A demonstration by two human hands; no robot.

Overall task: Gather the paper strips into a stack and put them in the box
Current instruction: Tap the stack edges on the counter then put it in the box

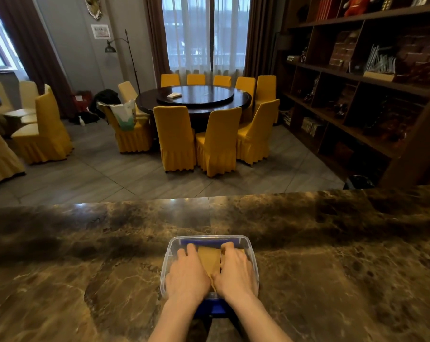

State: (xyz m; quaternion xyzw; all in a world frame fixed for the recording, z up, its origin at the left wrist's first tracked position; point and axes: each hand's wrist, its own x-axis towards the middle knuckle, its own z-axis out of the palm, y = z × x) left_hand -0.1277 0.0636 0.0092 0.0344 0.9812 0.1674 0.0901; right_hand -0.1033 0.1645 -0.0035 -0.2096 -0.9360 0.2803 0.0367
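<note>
A clear plastic box (170,245) with blue latches stands on the brown marble counter near its front edge. Tan paper strips (209,260) lie inside it as a stack. My left hand (186,275) rests palm down on the left part of the strips, inside the box. On their right part lies my right hand (236,272), also inside the box, fingers pointing away from me. My thumbs nearly meet over the near end of the paper. Much of the stack is hidden under my hands.
The marble counter (332,267) spreads wide to both sides of the box. Beyond its far edge lies a dining room with a round dark table (194,96), yellow-covered chairs (174,137), and a dark bookshelf (357,82) on the right.
</note>
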